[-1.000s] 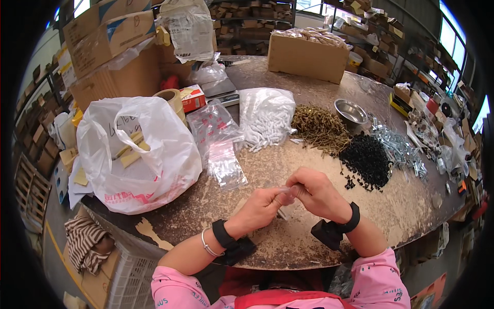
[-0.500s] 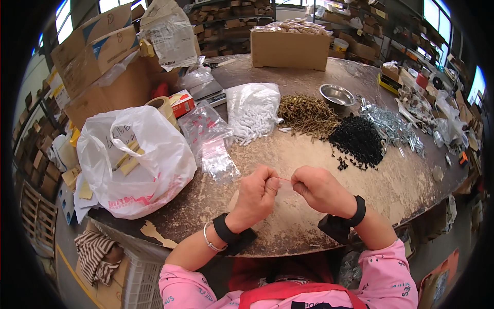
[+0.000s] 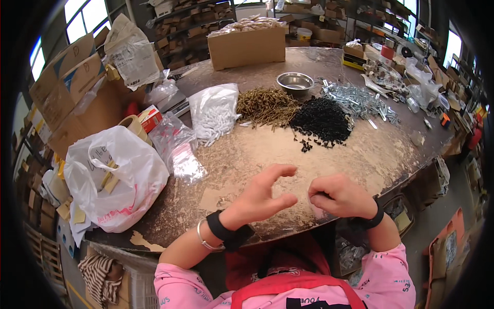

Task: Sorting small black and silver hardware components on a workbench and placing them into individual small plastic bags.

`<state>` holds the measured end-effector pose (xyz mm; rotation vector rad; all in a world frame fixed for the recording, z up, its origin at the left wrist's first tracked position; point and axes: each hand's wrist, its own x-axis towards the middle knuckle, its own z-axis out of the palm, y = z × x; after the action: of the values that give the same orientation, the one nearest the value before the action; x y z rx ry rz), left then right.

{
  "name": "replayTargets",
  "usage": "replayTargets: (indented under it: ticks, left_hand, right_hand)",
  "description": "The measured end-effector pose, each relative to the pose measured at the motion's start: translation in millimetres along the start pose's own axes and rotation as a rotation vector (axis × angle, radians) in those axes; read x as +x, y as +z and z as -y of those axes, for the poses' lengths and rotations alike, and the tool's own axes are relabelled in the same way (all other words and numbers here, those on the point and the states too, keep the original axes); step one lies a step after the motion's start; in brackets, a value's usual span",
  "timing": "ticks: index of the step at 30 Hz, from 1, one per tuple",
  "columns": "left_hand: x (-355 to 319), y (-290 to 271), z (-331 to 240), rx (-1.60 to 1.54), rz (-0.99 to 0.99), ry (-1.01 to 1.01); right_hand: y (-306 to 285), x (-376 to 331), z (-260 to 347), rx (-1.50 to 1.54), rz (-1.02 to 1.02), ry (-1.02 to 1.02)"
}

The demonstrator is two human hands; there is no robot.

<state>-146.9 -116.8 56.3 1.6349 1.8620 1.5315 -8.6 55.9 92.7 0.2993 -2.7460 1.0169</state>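
Note:
My left hand (image 3: 257, 198) is held over the near part of the table, thumb and fingers wide apart, with nothing in it. To its right, my right hand (image 3: 343, 195) is curled closed near the table's front edge. Below its fingers shows a bit of a small clear plastic bag (image 3: 317, 210) with a pinkish tint, mostly hidden by the hand. Beyond the hands lie a heap of black screws (image 3: 321, 121), a heap of brass-coloured screws (image 3: 267, 106) and silvery metal hardware (image 3: 357, 100). White plugs (image 3: 212, 126) spill from a clear bag on the left.
A white carrier bag (image 3: 116, 175) stands at the left edge, beside flat clear bags (image 3: 186, 164) and a tape roll (image 3: 135, 127). A metal bowl (image 3: 295, 82) sits behind the heaps. Further back stands a cardboard box (image 3: 247, 49); more boxes (image 3: 82, 110) rise at left.
Both hands were together, stretching the small bag's red-lined edge between them. My left hand has let go and opened; my right has drawn down and right with the bag. The view has turned right.

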Motion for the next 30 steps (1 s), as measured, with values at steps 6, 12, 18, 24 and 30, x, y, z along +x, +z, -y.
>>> replayTargets:
  ticks: [6,12,18,24,30]
  left_hand:
    - [11,19,-11,0.211,0.095,0.059]
    - [14,27,-16,0.203,0.047,-0.060]
    - [-29,-74,35,0.712,-0.081,-0.350]
    - [-73,-153,62,1.014,0.253,-0.724]
    - [-71,-105,23,0.999,0.516,-0.634]
  right_hand:
    - [9,-7,0,0.032,-0.108,-0.012]
    - [14,-15,-12,0.062,-0.177,0.003]
    - [-43,-100,-14,-0.036,-0.105,0.354]
    - [-36,-213,-79,-0.281,-0.200,0.789]
    - [-34,-177,-59,-0.111,-0.176,0.758]
